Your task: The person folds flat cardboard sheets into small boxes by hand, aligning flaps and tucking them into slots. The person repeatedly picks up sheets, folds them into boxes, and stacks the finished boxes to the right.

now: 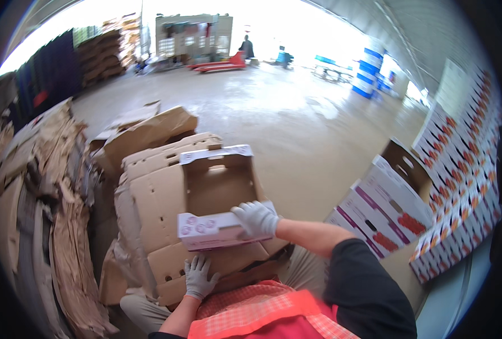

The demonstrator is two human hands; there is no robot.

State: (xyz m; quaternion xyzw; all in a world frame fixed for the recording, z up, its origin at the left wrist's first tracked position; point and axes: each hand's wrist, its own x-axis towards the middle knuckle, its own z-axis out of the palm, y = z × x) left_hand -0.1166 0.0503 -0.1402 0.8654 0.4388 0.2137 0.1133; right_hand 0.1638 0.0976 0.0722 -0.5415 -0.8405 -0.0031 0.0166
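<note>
An open, folded-up cardboard box (219, 193), brown inside and white with purple print outside, stands on a stack of flat cardboard blanks (155, 203) in front of me. My right hand (256, 218), in a pale work glove, grips the box's near wall at its right part, the fingers over the top edge. Part of that wall is hidden by the hand. My left hand (199, 277), gloved as well, lies with fingers spread on the near edge of the blanks, just below the box, holding nothing.
Crumpled brown paper and cardboard (71, 220) are heaped on the left. To the right stand white-and-purple boxes (374, 216) beside a tall stack of printed boxes (458, 169). Farther off are a red pallet jack (221, 65), a person (246, 47) and a blue-and-white column (368, 72).
</note>
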